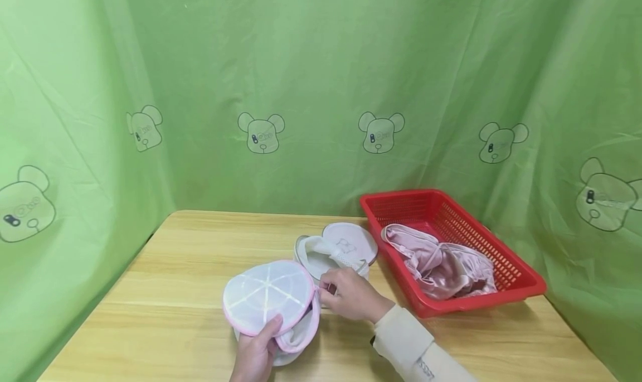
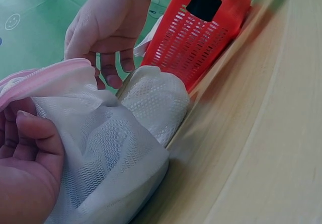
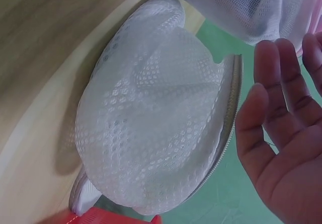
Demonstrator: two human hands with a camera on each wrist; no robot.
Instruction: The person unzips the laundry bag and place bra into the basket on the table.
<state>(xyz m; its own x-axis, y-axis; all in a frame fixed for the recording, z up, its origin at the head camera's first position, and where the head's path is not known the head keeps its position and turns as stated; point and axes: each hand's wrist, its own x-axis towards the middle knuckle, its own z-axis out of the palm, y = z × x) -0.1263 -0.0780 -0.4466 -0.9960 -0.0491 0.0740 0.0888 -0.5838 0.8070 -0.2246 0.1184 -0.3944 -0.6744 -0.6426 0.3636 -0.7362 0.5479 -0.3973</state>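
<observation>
A round white mesh laundry bag (image 1: 268, 295) with pink trim stands near the table's front, its lid partly lifted along the right side. My left hand (image 1: 256, 351) grips it from the front left, thumb over the lid's edge. At the lid's right edge, my right hand (image 1: 351, 295) pinches the pink trim with thumb and forefinger; its other fingers (image 2: 108, 70) hang loosely curled. Just behind is a second mesh bag (image 3: 146, 113), white with a honeycomb weave and a grey zipper (image 3: 231, 103), unzipped. Its pale round lid (image 1: 351, 241) lies folded back.
To the right, a red plastic basket (image 1: 506, 265) holds a crumpled pink satin garment (image 1: 441, 262). The wooden table (image 1: 175, 293) extends to the left of the bags. A green curtain (image 1: 321, 81) printed with bear heads hangs around the back and sides.
</observation>
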